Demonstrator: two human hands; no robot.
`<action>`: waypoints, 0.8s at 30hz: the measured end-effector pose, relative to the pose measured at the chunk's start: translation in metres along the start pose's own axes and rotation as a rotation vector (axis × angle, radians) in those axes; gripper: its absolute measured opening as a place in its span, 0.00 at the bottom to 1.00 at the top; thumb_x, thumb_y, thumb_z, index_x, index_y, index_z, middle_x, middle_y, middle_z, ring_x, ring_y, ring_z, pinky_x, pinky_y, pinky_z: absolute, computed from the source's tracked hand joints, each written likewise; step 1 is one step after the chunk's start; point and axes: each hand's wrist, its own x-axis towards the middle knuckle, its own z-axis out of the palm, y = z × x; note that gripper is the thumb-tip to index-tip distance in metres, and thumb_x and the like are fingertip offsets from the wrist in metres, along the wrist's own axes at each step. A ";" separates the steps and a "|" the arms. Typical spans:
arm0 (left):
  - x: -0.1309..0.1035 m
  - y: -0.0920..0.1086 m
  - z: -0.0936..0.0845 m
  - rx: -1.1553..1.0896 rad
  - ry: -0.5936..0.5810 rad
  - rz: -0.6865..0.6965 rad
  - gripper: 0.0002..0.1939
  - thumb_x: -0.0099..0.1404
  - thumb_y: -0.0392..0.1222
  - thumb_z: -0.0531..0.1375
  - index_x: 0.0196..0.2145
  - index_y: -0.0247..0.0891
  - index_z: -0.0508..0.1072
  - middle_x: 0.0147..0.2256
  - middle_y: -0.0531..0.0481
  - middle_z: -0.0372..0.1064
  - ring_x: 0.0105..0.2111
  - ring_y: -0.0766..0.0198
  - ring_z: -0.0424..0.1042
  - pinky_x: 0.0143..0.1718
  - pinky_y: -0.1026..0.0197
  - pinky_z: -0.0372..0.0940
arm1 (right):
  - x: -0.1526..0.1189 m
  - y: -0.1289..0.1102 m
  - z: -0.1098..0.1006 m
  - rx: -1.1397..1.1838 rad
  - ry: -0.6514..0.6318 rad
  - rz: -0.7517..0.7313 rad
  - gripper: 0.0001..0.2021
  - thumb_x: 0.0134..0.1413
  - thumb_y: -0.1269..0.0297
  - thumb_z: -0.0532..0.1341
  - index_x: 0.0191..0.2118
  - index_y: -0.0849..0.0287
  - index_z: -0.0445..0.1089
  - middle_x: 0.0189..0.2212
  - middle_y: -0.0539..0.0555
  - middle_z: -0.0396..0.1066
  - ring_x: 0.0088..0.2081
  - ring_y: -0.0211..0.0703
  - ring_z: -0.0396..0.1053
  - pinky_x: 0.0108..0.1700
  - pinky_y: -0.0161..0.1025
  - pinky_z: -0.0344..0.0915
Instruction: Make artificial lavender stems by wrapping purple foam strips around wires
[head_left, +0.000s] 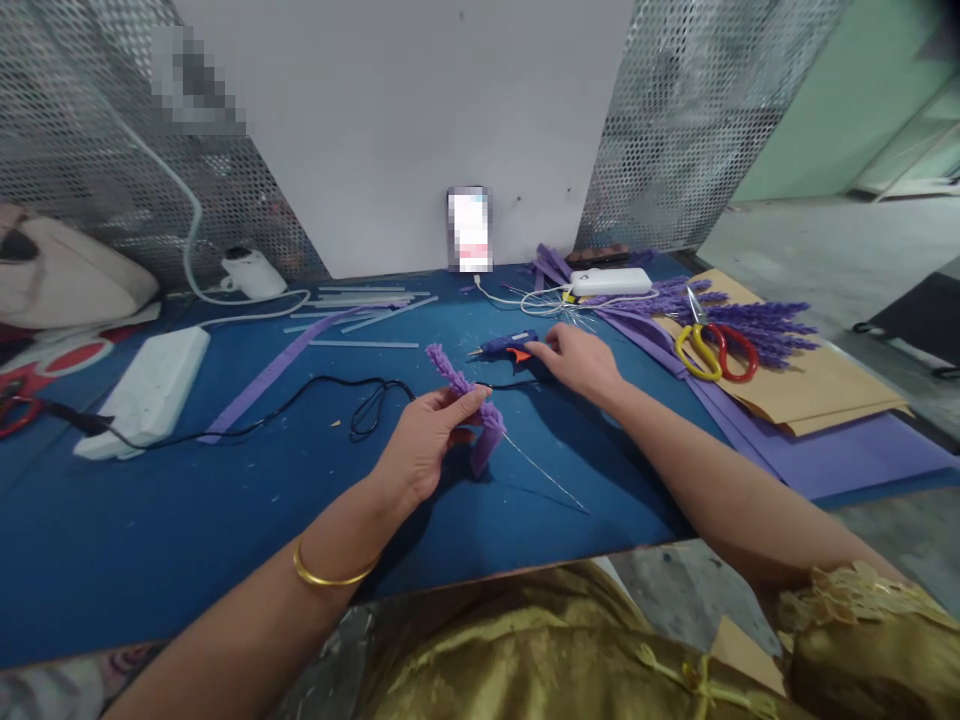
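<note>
My left hand (429,440) pinches a purple paper lavender sprig (454,375) between thumb and fingers, above the table. A loose end of purple strip (487,450) hangs from the sprig's lower part, and a bare thin wire stem (547,473) slants down to the right. My right hand (577,358) is at the rear of a blue glue gun (506,345) with an orange trigger, its fingers closed about the handle end, which the hand partly hides. The gun's nozzle points left, low over the blue table.
Several glue sticks (365,345) and a purple strip (274,375) lie left of centre. A black cord runs to a white power strip (161,380). At right, yellow-red scissors (716,350) and lavender sprigs (772,320) rest on brown paper (825,390). A phone (470,230) leans behind.
</note>
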 end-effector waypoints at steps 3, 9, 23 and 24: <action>0.001 -0.004 -0.001 0.046 -0.006 0.006 0.19 0.46 0.47 0.75 0.33 0.33 0.81 0.32 0.47 0.76 0.30 0.65 0.70 0.29 0.63 0.63 | 0.010 0.009 0.009 0.162 -0.135 0.117 0.18 0.55 0.45 0.61 0.30 0.57 0.70 0.31 0.59 0.74 0.38 0.52 0.70 0.37 0.41 0.58; 0.002 -0.003 -0.001 0.067 0.050 0.108 0.16 0.47 0.48 0.74 0.29 0.35 0.80 0.29 0.49 0.75 0.29 0.65 0.70 0.32 0.62 0.64 | 0.008 0.004 0.014 0.531 -0.116 0.161 0.15 0.56 0.53 0.56 0.26 0.58 0.66 0.22 0.51 0.65 0.27 0.40 0.65 0.32 0.37 0.60; -0.004 0.001 0.004 0.061 -0.113 -0.121 0.16 0.58 0.50 0.69 0.31 0.35 0.73 0.31 0.41 0.80 0.21 0.63 0.74 0.28 0.60 0.70 | -0.026 -0.023 -0.003 1.012 -0.046 -0.163 0.14 0.54 0.55 0.63 0.41 0.58 0.69 0.39 0.56 0.77 0.21 0.35 0.63 0.27 0.38 0.62; -0.004 0.001 0.004 0.062 -0.111 -0.127 0.15 0.59 0.49 0.69 0.32 0.35 0.72 0.32 0.41 0.80 0.21 0.63 0.74 0.29 0.60 0.71 | -0.029 -0.023 -0.002 0.872 0.045 -0.234 0.14 0.55 0.55 0.62 0.43 0.57 0.68 0.40 0.56 0.77 0.23 0.38 0.67 0.29 0.39 0.64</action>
